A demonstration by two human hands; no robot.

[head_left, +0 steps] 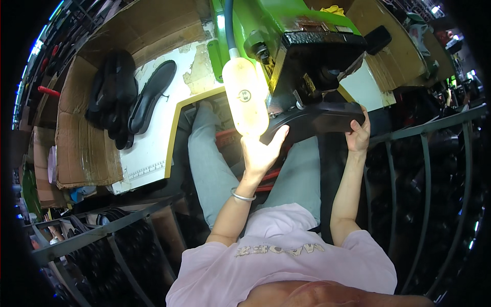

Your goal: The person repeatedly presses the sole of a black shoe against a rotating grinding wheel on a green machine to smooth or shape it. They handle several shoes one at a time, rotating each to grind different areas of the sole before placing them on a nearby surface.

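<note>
A black shoe sole (pixel 319 118) lies crosswise under the head of a green and black machine (pixel 312 56). At its left end my left hand (pixel 262 152) grips it, thumb on the near side, with the fingers partly hidden behind a bright oval lamp (pixel 246 97). The other end sits in my right hand (pixel 359 132), fingers curled round the tip. The sole's upper edge meets the machine's lower working part; glare and shadow hide the exact contact.
Several black soles (pixel 113 92) are piled on the white tabletop (pixel 153 148), left, inside cardboard walls (pixel 82 128). One separate sole (pixel 151 97) lies beside them. Another cardboard box (pixel 391 56) stands at the right. Metal rails (pixel 429 128) flank me, with racks of dark items beyond.
</note>
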